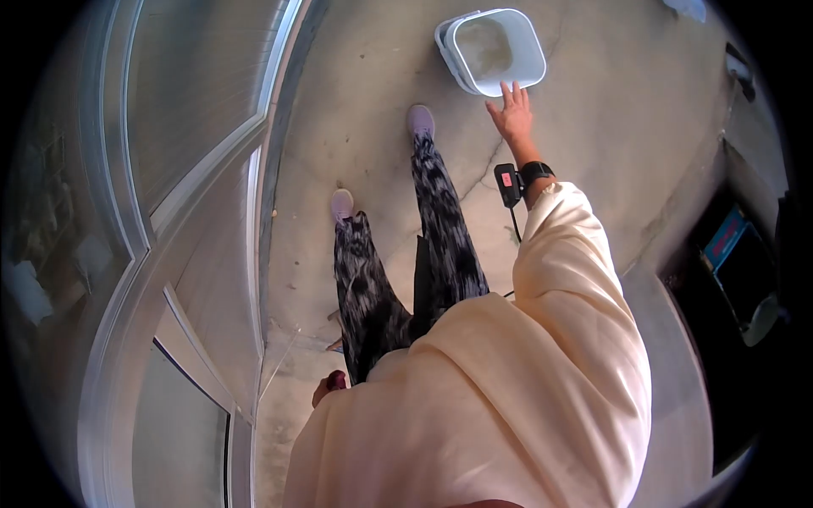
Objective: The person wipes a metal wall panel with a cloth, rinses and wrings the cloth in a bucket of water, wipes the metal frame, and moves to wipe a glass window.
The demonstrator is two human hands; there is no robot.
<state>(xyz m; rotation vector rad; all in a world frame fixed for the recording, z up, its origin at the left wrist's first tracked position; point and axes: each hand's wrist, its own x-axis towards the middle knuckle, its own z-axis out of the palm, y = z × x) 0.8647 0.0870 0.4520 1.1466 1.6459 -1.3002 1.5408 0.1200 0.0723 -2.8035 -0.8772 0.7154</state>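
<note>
My right hand (pixel 512 116) is stretched out with its fingers spread, just below the near rim of a white bucket (pixel 533 59). Cloudy water seems to lie in the bucket, which stands on the concrete floor. A black strap with a small black device (pixel 508 184) is on my right wrist. Low at the left, my left hand (pixel 321 391) shows only in part beside my cream top, closed on a small dark red object (pixel 337 380) that I cannot make out.
Metal-framed glass panels (pixel 199 178) line the left side. My feet in pale purple shoes (pixel 421 120) stand on the concrete floor (pixel 356 85). At the right are a ledge (pixel 677 372) and a dark recess holding a blue-edged item (pixel 725 237).
</note>
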